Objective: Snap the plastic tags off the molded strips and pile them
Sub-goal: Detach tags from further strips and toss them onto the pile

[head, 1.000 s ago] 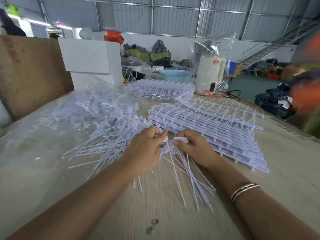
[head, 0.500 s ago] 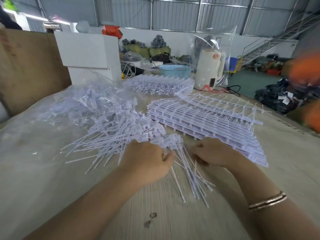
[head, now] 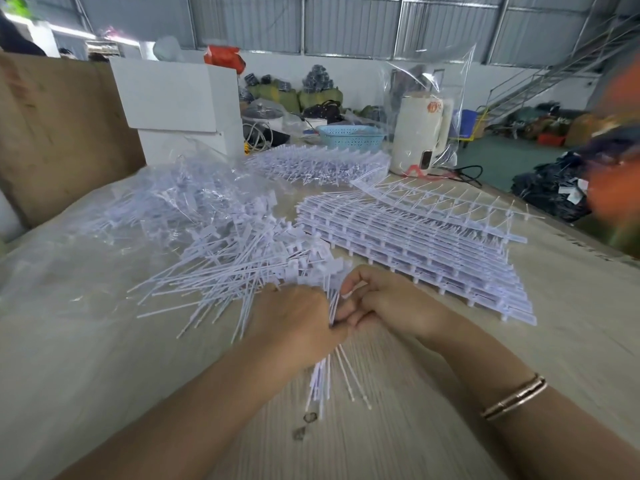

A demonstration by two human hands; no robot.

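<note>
Both hands (head: 332, 313) gripping tag bundle (head: 322, 372), loose pile (head: 221, 268) left, strips (head: 415, 247) right

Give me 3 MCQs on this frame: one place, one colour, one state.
1. Where does the stack of molded strips lie relative to the hands?
A. Beyond them, to the right
B. Beside the left elbow
C. Inside the basket

2. What colour is the basket at the back of the table?
A. Red
B. Light blue
C. Black

3. What is the left hand doing?
A. Lying flat, open
B. Gripping a bundle of loose tags
C. Lifting the kettle

Key: 1 A, the stack sits past the right hand, toward the table's right side. 2 B, its perforated wall is pale blue. 3 B, tag stems stick out below its closed fingers.
</note>
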